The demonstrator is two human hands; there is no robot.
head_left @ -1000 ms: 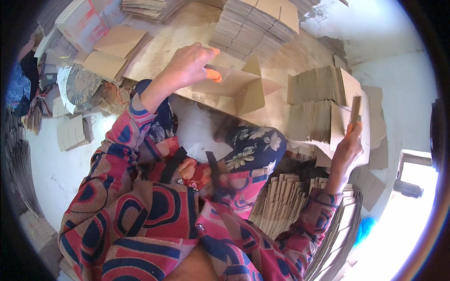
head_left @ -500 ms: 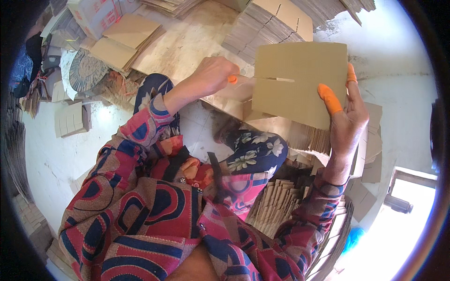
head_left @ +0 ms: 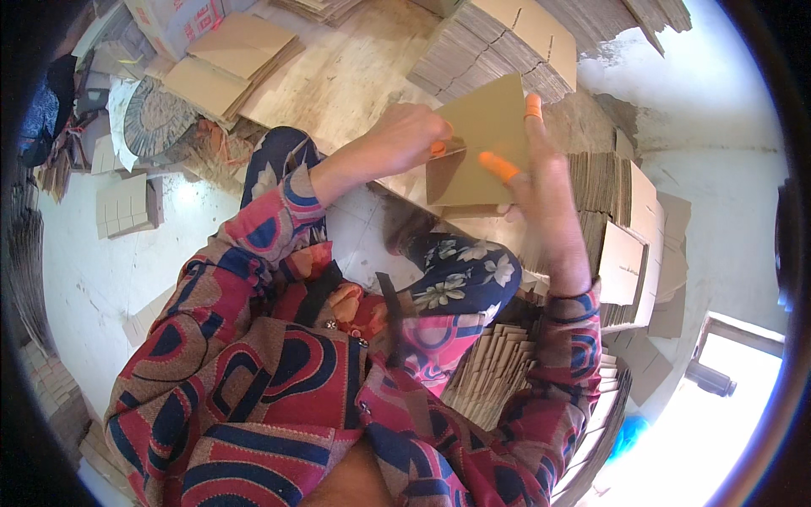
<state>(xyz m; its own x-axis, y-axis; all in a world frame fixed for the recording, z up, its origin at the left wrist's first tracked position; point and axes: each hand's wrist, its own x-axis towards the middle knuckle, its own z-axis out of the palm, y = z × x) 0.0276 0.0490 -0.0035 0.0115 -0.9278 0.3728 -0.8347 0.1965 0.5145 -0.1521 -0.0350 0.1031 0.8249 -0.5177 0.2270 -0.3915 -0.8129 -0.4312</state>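
A pale, stained worktop [head_left: 355, 63] stretches across the upper part of the view, beyond the person's knees. On its far side stands a tall stack of cardboard sheets [head_left: 494, 55]; to the right is a pile of cardboard pieces [head_left: 621, 253], and at the upper left lies a flat pile of brown sheets [head_left: 232, 69]. Below the right forearm, a row of cardboard strips [head_left: 490, 376] stands close together. The cardboard panel [head_left: 481, 127] is raised over the near edge of the worktop, tilted. The right hand [head_left: 545, 182], slightly blurred, holds it by the right edge, thumb across the face. The left hand [head_left: 401, 139] is curled narrow, fingertips pinching the upper edge of a shaded piece [head_left: 441, 177] beside the panel. Orange finger covers [head_left: 498, 166] sit on both hands' fingertips.
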